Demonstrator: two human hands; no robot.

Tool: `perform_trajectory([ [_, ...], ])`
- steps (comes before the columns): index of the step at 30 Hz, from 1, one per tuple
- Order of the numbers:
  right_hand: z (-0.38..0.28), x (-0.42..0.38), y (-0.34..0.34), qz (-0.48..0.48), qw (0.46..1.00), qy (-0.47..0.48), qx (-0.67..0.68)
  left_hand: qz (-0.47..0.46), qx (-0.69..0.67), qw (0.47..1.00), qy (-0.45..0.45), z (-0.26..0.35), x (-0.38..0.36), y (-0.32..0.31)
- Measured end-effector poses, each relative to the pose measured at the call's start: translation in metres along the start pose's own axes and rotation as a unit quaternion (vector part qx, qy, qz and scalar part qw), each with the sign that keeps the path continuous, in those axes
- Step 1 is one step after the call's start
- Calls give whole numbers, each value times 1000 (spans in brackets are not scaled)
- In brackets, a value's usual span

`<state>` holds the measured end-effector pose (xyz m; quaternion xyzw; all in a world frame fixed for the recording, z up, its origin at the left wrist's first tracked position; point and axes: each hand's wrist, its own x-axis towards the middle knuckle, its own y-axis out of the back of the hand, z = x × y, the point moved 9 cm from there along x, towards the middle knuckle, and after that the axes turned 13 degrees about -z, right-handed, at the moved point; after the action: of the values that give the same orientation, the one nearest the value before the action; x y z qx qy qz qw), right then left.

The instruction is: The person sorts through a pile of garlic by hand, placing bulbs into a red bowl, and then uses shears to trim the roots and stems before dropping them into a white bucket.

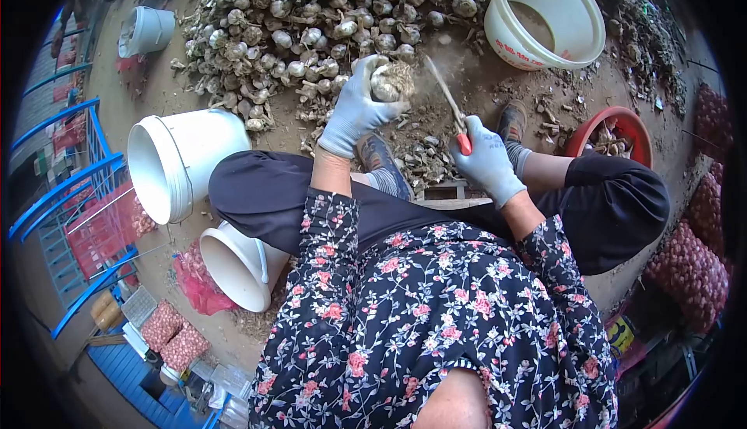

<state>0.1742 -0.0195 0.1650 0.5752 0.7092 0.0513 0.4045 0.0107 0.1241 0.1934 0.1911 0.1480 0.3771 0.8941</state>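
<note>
My left hand (358, 114), in a light grey-white glove, holds a garlic bulb (391, 82) with its rooty side turned to the right. Just right of it, my right hand (489, 158), gloved the same way, is closed around the red handle of a tool (445, 90) with a long thin blade. The blade points up and left, close to the bulb but apart from it. Beyond both hands lies a big heap of garlic bulbs (311, 36) with dry stems. Dust hangs near the blade.
A white tub (587, 28) stands at the upper right, a red basin (644, 137) with scraps at the right. White buckets (214, 145) lie at the left, near blue metal frames (66, 129). Mesh sacks of garlic (689, 269) line the right side. Scraps litter the ground between my feet.
</note>
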Motion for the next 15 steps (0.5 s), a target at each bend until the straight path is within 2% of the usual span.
perform_trajectory([
  [2, -4, -6, 6, -1, 999, 1, -42, -9, -45, 999, 28, -8, -3, -3],
  [4, -16, -8, 17, 41, 983, 30, -178, -37, 41, 996, 70, 4, -5, -1],
  [5, -19, -8, 20, 44, 975, 35, -215, -40, 41, 996, 71, 2, -6, -1],
  [7, -29, -5, 25, 13, 967, 57, -247, -126, -104, 986, 26, 2, -5, -11],
  [8, -32, -4, 24, 2, 963, 79, -257, -127, -104, 986, 27, -1, -6, -9],
  [10, -35, -5, 25, 4, 960, 91, -264, -180, -280, 938, 97, -7, -9, -17],
  [12, -41, -5, 26, 7, 957, 107, -271, -187, -260, 942, 99, -6, -10, -13],
  [14, -34, 0, 15, -69, 952, 54, -294, -187, -165, 965, 82, -4, -6, -10],
  [15, -33, 0, 13, -68, 952, 52, -293, -190, -165, 965, 81, -4, -6, -12],
])
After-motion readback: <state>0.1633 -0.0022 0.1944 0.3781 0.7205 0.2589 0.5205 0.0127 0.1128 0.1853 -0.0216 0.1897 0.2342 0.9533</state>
